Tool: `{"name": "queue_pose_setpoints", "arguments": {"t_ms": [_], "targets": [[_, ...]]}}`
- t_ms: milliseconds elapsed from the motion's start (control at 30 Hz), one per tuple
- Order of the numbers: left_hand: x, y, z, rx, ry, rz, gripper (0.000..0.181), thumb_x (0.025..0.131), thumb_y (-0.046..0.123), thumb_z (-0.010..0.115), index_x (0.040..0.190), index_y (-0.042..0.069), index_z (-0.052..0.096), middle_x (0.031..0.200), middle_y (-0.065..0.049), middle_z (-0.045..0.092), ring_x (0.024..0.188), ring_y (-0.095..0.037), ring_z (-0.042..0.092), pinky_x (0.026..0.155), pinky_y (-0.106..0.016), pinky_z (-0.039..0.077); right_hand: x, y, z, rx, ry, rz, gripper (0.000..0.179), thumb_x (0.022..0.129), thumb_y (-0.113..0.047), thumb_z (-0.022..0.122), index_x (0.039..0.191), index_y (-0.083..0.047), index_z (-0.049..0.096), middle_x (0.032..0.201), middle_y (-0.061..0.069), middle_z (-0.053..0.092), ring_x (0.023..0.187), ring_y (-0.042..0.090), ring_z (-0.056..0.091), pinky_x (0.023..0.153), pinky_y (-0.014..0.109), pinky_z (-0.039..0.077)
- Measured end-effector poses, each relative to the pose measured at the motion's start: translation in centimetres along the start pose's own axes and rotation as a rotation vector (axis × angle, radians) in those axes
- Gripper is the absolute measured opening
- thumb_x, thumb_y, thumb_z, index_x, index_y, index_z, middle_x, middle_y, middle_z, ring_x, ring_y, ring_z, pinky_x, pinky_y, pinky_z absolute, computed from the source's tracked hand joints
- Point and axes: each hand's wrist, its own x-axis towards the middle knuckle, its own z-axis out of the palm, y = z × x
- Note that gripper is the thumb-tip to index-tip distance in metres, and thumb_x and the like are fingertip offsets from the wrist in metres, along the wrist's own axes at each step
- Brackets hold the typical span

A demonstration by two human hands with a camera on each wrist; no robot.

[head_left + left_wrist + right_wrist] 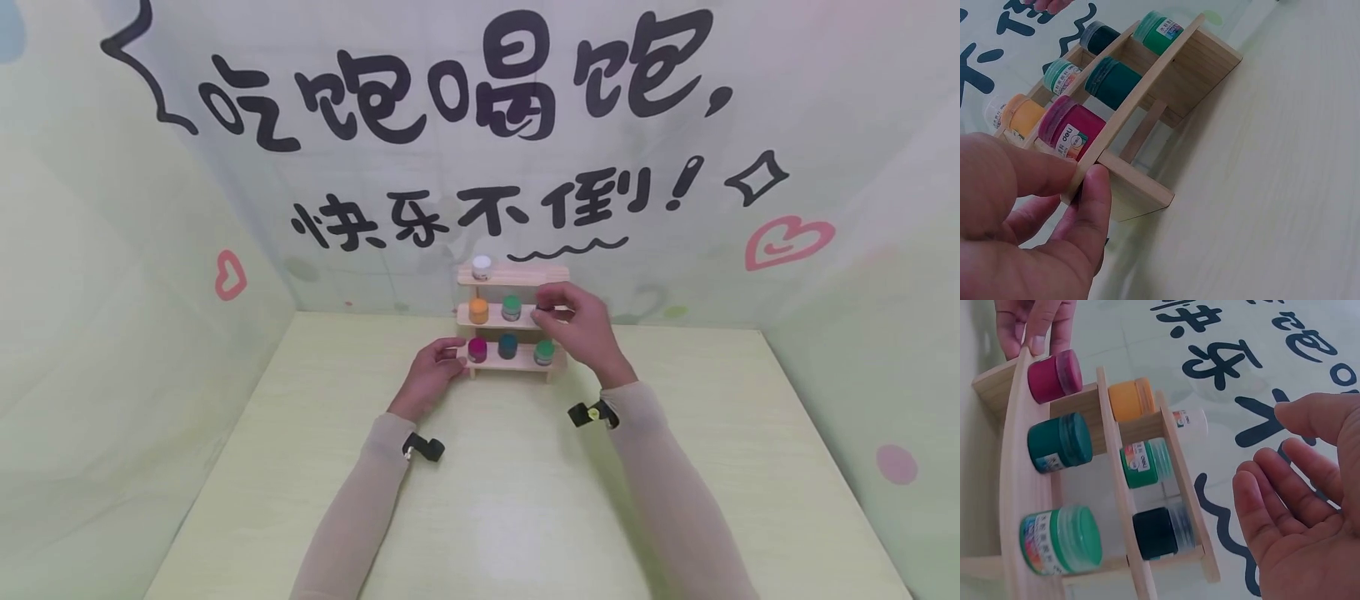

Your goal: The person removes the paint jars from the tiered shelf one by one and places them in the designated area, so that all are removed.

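A small three-tier wooden rack [534,275] stands by the back wall. My left hand [433,375] pinches the left end of its bottom shelf between thumb and fingers. On that shelf sit a magenta paint jar [1072,128], a teal paint jar [1060,442] and a green paint jar [1060,540]. The middle tier bears an orange paint jar [478,312], another green paint jar [512,308] and a dark paint jar [1157,532]. My right hand [1300,500] is beside the dark jar, thumb and fingers apart with nothing between them. A white paint jar [482,267] stands at the top shelf's left.
The rack rests on a pale wood-grain table [495,500]. Behind it hangs a light cloth backdrop [420,179] with large black characters, and similar cloth runs along both sides. Each wrist wears a black strap.
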Motion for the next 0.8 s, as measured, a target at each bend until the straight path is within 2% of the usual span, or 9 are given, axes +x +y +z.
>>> {"name": "queue_pose_setpoints", "arguments": {"t_ms": [100,167,500,800], "targets": [[0.0,0.0,0.0,0.004,0.001,-0.008,0.042,0.097,-0.001,0.067,0.137,0.007,0.065,0.118,-0.010,0.056,0.101,-0.017,0.064,0.102,-0.036,0.062,0.7,-0.5,0.5,-0.023,-0.002,0.020,0.037,0.096,-0.012,0.077,0.131,-0.005,0.068,0.124,0.015,0.071,0.113,0.027,0.068,0.102,0.044,0.062],[0.0,0.1,0.0,0.001,-0.002,-0.010,0.042,0.097,-0.002,0.067,0.138,0.007,0.064,0.119,-0.011,0.056,0.103,-0.018,0.062,0.103,-0.037,0.061,1.3,-1.0,0.8,-0.025,-0.006,0.022,0.037,0.096,-0.013,0.076,0.132,-0.005,0.068,0.124,0.013,0.072,0.114,0.028,0.069,0.103,0.046,0.062],[0.3,0.2,-0.3,0.011,-0.001,-0.019,0.045,0.095,-0.002,0.068,0.139,0.009,0.063,0.123,-0.013,0.059,0.107,-0.021,0.065,0.100,-0.034,0.062,4.8,-2.0,3.0,-0.048,0.006,0.018,0.040,0.095,-0.015,0.077,0.132,-0.004,0.067,0.126,0.015,0.072,0.115,0.025,0.070,0.103,0.038,0.062],[0.0,0.2,-0.2,0.024,-0.007,-0.023,0.045,0.095,-0.001,0.068,0.139,0.010,0.064,0.123,-0.013,0.058,0.106,-0.020,0.063,0.100,-0.033,0.063,8.0,-1.6,4.7,-0.101,-0.014,0.058,0.039,0.094,-0.019,0.079,0.130,-0.009,0.068,0.123,0.008,0.072,0.113,0.022,0.070,0.102,0.035,0.061]]}}
